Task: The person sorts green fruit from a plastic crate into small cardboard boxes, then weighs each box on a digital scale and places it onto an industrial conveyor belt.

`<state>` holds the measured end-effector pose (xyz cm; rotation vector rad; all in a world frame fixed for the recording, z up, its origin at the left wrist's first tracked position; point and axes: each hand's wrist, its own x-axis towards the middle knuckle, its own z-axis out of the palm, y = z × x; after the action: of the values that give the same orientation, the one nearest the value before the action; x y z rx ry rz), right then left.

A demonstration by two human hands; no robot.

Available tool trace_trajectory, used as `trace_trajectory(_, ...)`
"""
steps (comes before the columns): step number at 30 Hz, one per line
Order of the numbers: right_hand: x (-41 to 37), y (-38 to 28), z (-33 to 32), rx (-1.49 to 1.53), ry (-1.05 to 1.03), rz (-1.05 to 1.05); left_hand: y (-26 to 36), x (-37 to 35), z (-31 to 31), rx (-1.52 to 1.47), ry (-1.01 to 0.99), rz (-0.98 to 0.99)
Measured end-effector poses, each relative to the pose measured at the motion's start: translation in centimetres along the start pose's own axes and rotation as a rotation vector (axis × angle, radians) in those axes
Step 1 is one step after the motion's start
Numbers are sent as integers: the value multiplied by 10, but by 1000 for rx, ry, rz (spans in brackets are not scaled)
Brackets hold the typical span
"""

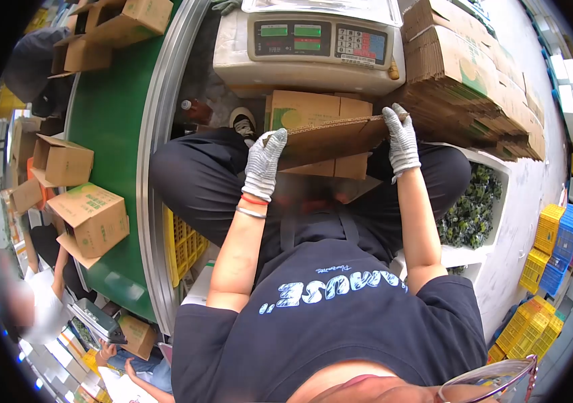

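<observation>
A flattened cardboard box (335, 142) is held up in front of me, tilted, above my lap. My left hand (264, 161), in a striped whitish work glove, grips its left end. At the right end my right hand (402, 140), gloved the same way, has its fingers closed round the corner. Behind and below the held piece lies more flat cardboard (305, 109) with a green and yellow print. Beyond it stands a weighing scale (320, 41) with green displays and a keypad.
Stacked flat cartons (464, 74) rise to the right of the scale. A white foam box (469, 201) of dark green leafy produce sits by my right knee. On the left runs a green conveyor belt (115, 127) carrying open cartons (95, 218), with co-workers beyond. Yellow crates (528, 329) stand far right.
</observation>
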<state>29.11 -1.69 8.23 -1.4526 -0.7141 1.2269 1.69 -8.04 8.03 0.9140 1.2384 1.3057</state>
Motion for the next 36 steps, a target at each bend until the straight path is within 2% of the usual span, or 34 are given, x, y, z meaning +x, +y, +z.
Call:
trace_trajectory(2,-13,-12,-8,60,-112,-25,-1,-10,0,199,29,174)
trace_trajectory(4,-26,-28,-16,73,-255,-7,26,-20,8,139,98,70)
trace_trajectory(6,-31,-38,-19,-57,-585,-40,18,-29,12,150,40,124)
trace_trajectory(8,-49,-38,-3,-364,-759,-340,51,-43,53,301,121,-114)
trace_trajectory(9,-53,-27,0,-348,-765,-320,39,-49,61,318,159,102)
trace_trajectory(10,-50,-17,-1,-334,-650,-346,34,-47,60,533,167,353)
trace_trajectory(12,-39,-1,-1,-308,-426,-397,44,-53,53,889,39,659)
trace_trajectory(13,-34,0,0,-396,-301,-457,43,-45,37,949,-347,611)
trace_trajectory(14,-31,1,-1,-538,-263,-532,42,-46,28,813,-474,551)
trace_trajectory(16,-46,-9,1,-609,-230,-554,59,-43,19,845,-642,402)
trace_trajectory(17,-48,-12,0,-532,-159,-546,68,-38,17,853,-680,384)
trace_trajectory(18,-53,-14,-7,-449,-95,-546,68,-44,18,872,-665,418)
trace_trajectory(19,-67,-31,-18,-240,-118,-401,65,-51,19,890,-645,452)
trace_trajectory(20,-77,-40,-36,-32,-262,-359,63,-58,22,906,-624,483)
trace_trajectory(21,-89,-56,-49,-227,-486,-487,65,-64,26,970,-634,661)
trace_trajectory(22,-100,-69,-60,-424,-702,-609,62,-70,29,942,-579,630)
trace_trajectory(23,-109,-70,-60,-693,-757,-760,60,-77,33,912,-535,596)
trace_trajectory(24,-109,-65,-52,-821,-759,-833,59,-74,35,874,-498,566)
trace_trajectory(26,-109,-59,-57,-822,-777,-564,49,-73,39,736,-337,603)
trace_trajectory(28,-112,-56,-53,-855,-682,-446,28,-78,49,378,-22,318)
trace_trajectory(29,-115,-54,-48,-868,-634,-389,18,-77,51,517,136,369)
trace_trajectory(30,-124,-52,-43,-1048,-474,-410,13,-75,56,691,252,453)
trace_trajectory(32,-136,-56,-27,-1103,-140,-1009,-11,-56,46,615,265,311)
trace_trajectory(34,-140,-65,-22,-1098,-49,-1020,-15,-57,35,394,161,248)
trace_trajectory(36,-122,-62,-22,-1150,-196,-914,-14,-59,31,241,80,199)
